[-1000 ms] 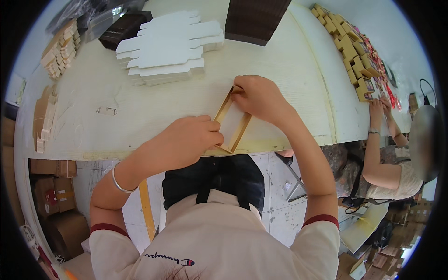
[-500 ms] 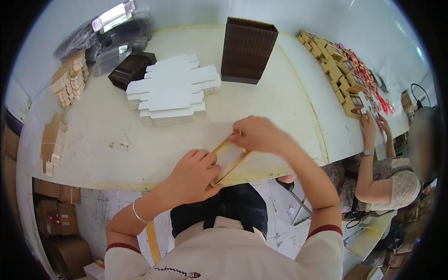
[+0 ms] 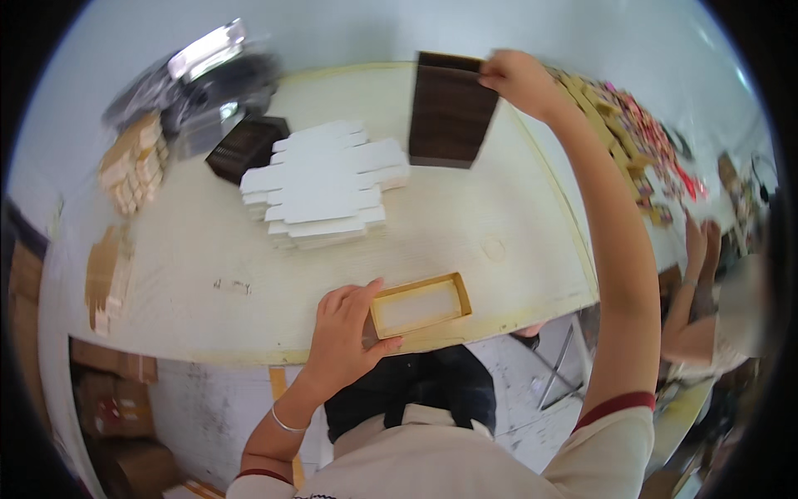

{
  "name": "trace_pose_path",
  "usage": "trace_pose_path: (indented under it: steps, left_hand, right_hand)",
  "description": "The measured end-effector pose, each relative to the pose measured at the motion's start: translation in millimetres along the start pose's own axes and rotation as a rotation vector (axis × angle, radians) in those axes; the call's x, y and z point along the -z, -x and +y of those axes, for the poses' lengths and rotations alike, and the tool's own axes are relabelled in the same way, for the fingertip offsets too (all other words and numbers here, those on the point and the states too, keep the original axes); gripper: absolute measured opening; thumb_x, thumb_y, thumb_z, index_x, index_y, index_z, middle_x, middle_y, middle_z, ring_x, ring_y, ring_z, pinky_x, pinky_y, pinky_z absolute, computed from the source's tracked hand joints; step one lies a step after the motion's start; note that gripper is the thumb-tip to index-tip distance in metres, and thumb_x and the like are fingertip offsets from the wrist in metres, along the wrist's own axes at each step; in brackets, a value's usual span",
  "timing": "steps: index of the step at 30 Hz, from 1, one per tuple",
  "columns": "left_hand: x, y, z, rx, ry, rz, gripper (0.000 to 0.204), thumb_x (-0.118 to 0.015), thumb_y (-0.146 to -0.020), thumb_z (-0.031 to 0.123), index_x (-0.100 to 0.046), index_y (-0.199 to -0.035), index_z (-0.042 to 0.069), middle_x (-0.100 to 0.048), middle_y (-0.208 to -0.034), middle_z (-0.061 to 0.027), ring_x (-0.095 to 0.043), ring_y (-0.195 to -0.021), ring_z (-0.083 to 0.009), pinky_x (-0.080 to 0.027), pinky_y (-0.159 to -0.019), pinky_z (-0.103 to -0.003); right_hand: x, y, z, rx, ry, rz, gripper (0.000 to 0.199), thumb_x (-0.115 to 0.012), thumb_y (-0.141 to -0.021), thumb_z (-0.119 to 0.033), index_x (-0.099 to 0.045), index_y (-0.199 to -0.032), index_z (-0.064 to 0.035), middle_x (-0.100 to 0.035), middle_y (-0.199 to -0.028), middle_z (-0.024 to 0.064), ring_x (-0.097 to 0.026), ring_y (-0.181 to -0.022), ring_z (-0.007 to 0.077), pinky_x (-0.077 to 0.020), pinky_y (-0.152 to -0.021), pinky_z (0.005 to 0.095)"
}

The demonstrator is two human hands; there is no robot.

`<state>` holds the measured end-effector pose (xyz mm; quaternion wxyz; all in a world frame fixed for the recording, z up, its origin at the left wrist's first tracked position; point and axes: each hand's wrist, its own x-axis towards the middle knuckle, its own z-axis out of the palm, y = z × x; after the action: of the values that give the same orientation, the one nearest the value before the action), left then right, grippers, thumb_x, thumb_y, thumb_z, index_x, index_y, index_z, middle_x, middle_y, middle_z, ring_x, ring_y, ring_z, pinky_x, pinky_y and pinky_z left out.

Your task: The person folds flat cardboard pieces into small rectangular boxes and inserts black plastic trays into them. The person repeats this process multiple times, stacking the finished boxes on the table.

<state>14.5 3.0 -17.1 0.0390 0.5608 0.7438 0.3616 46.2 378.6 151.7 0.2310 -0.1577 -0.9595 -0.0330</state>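
Note:
A small open box (image 3: 420,319) of gold card with a pale inside lies near the table's front edge. My left hand (image 3: 347,328) grips its left end, thumb on the near side and fingers on the far side. Farther back stands a tall dark brown box (image 3: 453,116), upright with its open top facing up. My right hand (image 3: 519,81) is at that box's upper right corner, fingers closed over the rim; some fingertips are hidden. To the left of the tall box lies a stack of flat white die-cut cartons (image 3: 324,179).
A second dark box (image 3: 247,150) lies behind the white stack. Gold card pieces are stacked at the left (image 3: 133,162), with more flat card pieces (image 3: 106,274) nearer. At right are rows of gold boxes (image 3: 603,125), red items (image 3: 665,154) and another person's hands (image 3: 701,241).
My right hand has left the small gold box and reached up to the tall dark box. The gold box has turned to lie more crosswise, with my left hand still at its end.

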Motion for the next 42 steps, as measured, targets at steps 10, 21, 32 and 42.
trace_pose_path:
  steps: [10,21,32,42]
  left_hand:
    - [-4,0,-4,0.046,0.035,0.031,0.073,-0.083,-0.066,0.028,-0.051,-0.128,0.008,-0.056,-0.119,-0.0131,-0.046,-0.115,-0.0348,-0.036,-0.101,-0.043]
    - [3,-18,11,-0.012,0.139,-0.061,0.073,-0.081,-0.066,0.015,-0.048,-0.131,0.006,-0.057,-0.119,-0.0122,-0.05,-0.106,-0.0327,-0.041,-0.095,-0.04]
    - [2,-21,7,-0.052,0.216,-0.188,0.074,-0.078,-0.069,0.006,-0.045,-0.135,0.007,-0.054,-0.121,-0.0122,-0.053,-0.106,-0.0299,-0.047,-0.089,-0.037]
    - [3,-38,-7,-0.052,0.245,-0.276,0.069,-0.075,-0.07,0.0,-0.047,-0.133,0.006,-0.05,-0.126,-0.0122,-0.054,-0.11,-0.0297,-0.051,-0.087,-0.037]
  right_hand:
    - [37,20,-9,0.017,-0.548,0.342,0.026,-0.064,-0.09,-0.027,-0.062,-0.097,-0.0018,-0.064,-0.085,0.0078,-0.057,-0.082,0.014,-0.0447,-0.078,0.0277]
    - [11,193,-95,-0.507,-1.345,-0.792,0.029,-0.066,-0.084,-0.016,-0.06,-0.107,0.0009,-0.062,-0.097,0.0075,-0.06,-0.09,0.0133,-0.0486,-0.078,0.0262]
    - [-4,190,-116,0.039,-0.367,-0.492,0.015,-0.059,-0.09,-0.017,-0.063,-0.088,-0.0029,-0.059,-0.08,0.0143,-0.059,-0.073,0.0334,-0.0482,-0.067,0.0391]
    - [-4,197,-116,0.161,-0.634,-0.312,0.038,-0.069,-0.084,-0.03,-0.057,-0.107,-0.0025,-0.058,-0.099,0.013,-0.061,-0.082,0.0272,-0.0494,-0.068,0.0353]
